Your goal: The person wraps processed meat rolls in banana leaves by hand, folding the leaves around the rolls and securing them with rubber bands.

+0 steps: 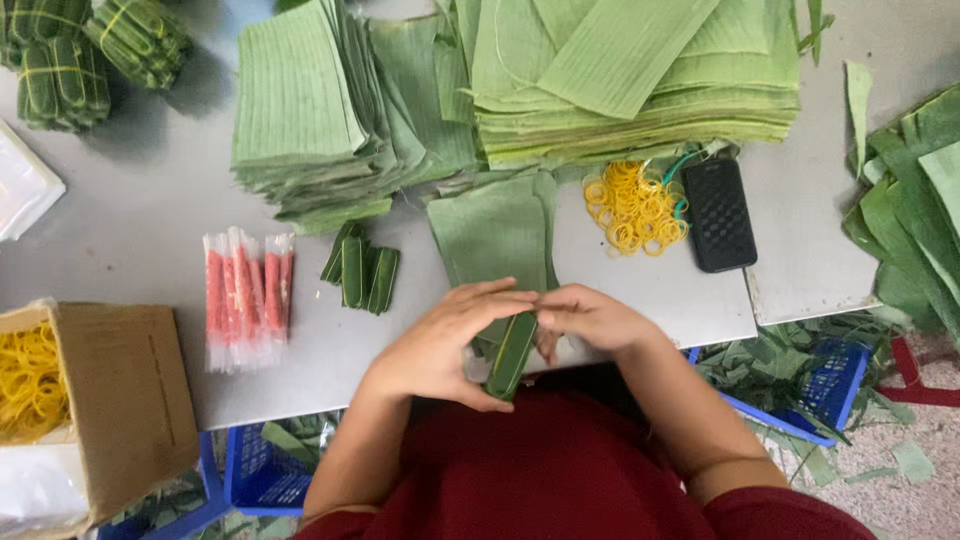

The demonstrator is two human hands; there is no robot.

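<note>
Nearest the camera, both hands close around a narrow leaf-wrapped roll [512, 355] at the near table edge: the left hand [440, 345] cups it with curled fingers, the right hand [590, 318] pinches its far end. It looks light, soft and easily unwrapped, best held along its length. Cut leaves [495, 230] lie just beyond, finished rolls [362, 270] and pink wrapped sticks [247, 295] to the left, yellow rubber bands [635, 205] and a black phone [718, 213] far right; nothing blocks the hands.

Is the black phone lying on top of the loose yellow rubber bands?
No, the black phone lies on the table right of the yellow rubber bands.
</note>
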